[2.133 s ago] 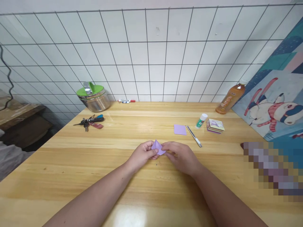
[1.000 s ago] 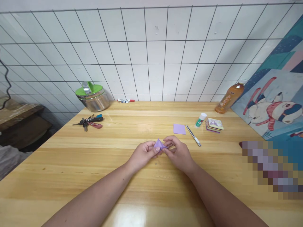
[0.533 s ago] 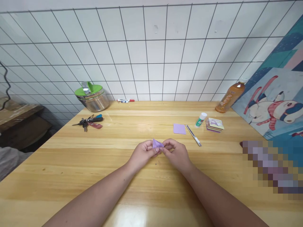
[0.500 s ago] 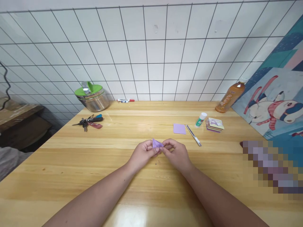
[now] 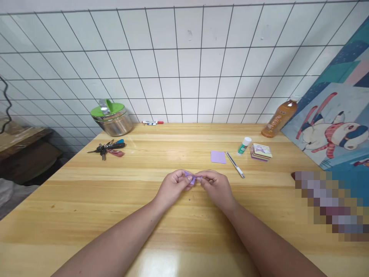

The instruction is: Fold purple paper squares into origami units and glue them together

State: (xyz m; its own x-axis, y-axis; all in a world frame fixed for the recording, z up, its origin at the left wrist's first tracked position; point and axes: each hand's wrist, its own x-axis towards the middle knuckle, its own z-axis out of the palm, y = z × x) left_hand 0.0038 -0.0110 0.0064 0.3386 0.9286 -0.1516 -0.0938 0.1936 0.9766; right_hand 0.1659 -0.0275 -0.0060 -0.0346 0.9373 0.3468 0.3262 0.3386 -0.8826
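A small folded piece of purple paper (image 5: 192, 181) is held between my two hands, just above the wooden table (image 5: 184, 234). My left hand (image 5: 173, 188) pinches its left part, the thumb lying on top. On the other side, my right hand (image 5: 215, 187) grips the right end between thumb and fingertips. My fingers hide parts of the paper, so its full shape does not show. Beyond my right hand lies a flat purple paper square (image 5: 218, 157), and beside that a slim utility knife (image 5: 235, 164).
A glue stick (image 5: 244, 146) stands by a stack of coloured paper (image 5: 261, 152) at the right. Farther back is a tea bottle (image 5: 279, 119). Keys (image 5: 109, 148), a green-lidded steel pot (image 5: 112, 119) and markers (image 5: 152, 122) lie toward the left and the tiled wall.
The purple paper has turned in my fingers: its raised pointed flap no longer stands up, and it now sits lower and flatter. My right hand has shifted slightly.
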